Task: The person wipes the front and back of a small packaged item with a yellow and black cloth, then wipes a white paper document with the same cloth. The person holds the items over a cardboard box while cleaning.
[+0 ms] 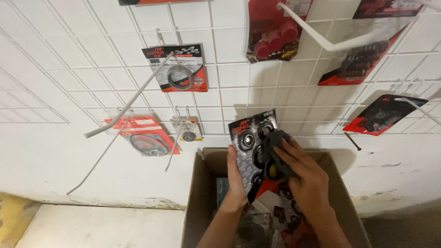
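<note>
My left hand (235, 177) holds up a black and red blister pack of round bearings (250, 138) by its left edge, above an open cardboard box (202, 188). My right hand (305, 177) presses a dark grey cloth (275, 151) against the front of the pack, covering its right side. A small yellow spot shows under the cloth. The box holds several more red and black packs, partly hidden by my arms.
A white wire grid panel (229, 82) on the white wall carries long hooks (128, 103) and hanging parts packs: a ring gasket pack (180, 69), a red caps pack (271, 32), a gasket pack (144, 138), a small bearing pack (188, 131), chain packs (363, 59) at right.
</note>
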